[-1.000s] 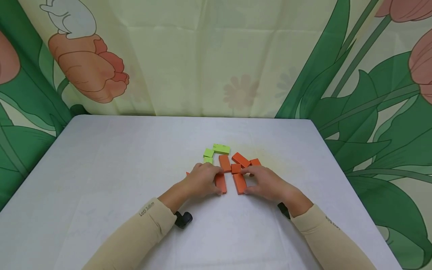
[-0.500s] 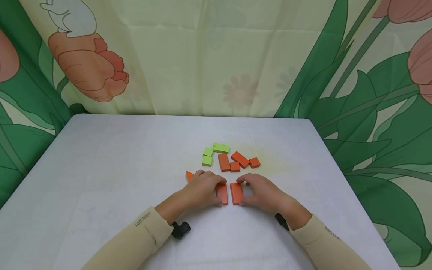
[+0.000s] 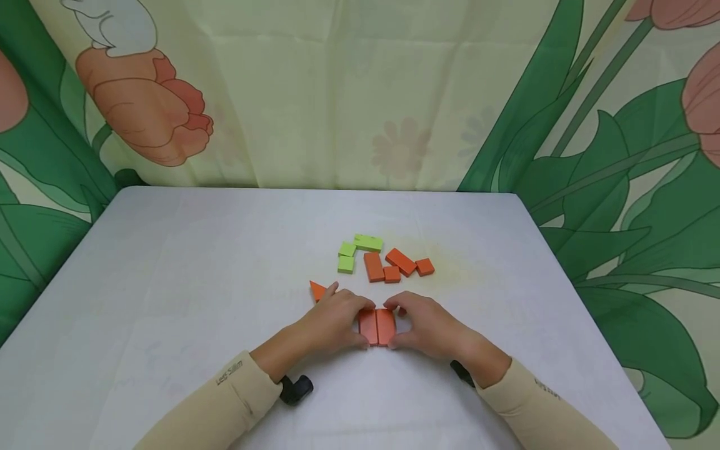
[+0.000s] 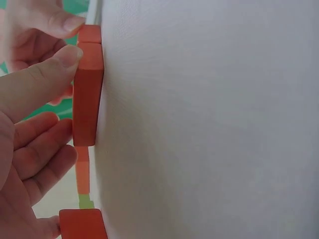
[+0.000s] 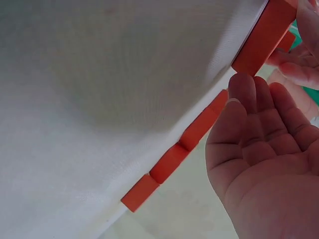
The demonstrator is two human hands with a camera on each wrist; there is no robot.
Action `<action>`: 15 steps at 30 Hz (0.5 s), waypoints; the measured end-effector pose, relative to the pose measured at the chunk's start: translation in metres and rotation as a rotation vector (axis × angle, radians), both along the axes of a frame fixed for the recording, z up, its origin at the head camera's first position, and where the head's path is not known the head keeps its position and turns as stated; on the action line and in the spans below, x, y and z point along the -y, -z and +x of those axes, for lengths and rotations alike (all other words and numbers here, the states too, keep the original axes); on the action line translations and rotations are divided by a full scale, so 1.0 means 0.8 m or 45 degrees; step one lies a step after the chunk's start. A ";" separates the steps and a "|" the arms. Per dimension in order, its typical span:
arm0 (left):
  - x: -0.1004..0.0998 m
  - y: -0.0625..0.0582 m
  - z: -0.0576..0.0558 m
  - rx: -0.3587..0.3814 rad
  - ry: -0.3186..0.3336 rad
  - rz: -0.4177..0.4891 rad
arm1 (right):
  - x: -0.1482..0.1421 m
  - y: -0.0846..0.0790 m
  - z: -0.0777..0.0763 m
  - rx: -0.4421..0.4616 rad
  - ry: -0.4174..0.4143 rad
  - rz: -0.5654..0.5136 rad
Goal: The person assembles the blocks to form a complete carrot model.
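Two flat orange blocks lie side by side on the white table, their long edges meeting. My left hand (image 3: 337, 320) grips the left orange block (image 3: 368, 327) by its near and far ends, thumb nearest me. The same grip shows on the right orange block (image 3: 385, 327), in my right hand (image 3: 427, 324). In the left wrist view the left thumb presses the end of an orange block (image 4: 88, 99) standing low on the cloth. From the right wrist, an orange block (image 5: 261, 40) shows at the fingertips. An orange pointed block (image 3: 317, 291) is partly hidden behind my left hand.
Beyond the hands lie several orange blocks (image 3: 374, 267), some touching. Light green blocks (image 3: 368, 243) sit just behind them to the left. The white table (image 3: 197, 262) ends at a printed curtain (image 3: 315, 112) at the back.
Both hands have drawn their orange blocks toward me, away from the other blocks. The right block has moved left against the left one, closing the gap. The pointed block has come more into view.
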State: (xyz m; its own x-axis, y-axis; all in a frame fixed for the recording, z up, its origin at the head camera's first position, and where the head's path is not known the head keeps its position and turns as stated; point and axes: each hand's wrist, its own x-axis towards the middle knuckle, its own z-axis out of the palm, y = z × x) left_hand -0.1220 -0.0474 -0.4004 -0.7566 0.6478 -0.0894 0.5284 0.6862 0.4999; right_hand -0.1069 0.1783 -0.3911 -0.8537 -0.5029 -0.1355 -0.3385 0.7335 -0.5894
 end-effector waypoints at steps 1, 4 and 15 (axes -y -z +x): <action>0.001 0.000 0.000 -0.001 0.000 0.001 | 0.001 0.000 0.000 0.001 -0.001 0.004; 0.002 0.000 0.001 -0.007 -0.002 0.010 | 0.002 -0.001 -0.001 0.007 -0.005 0.016; 0.003 0.001 0.004 -0.012 0.005 0.007 | -0.038 -0.017 -0.048 -0.071 0.204 0.108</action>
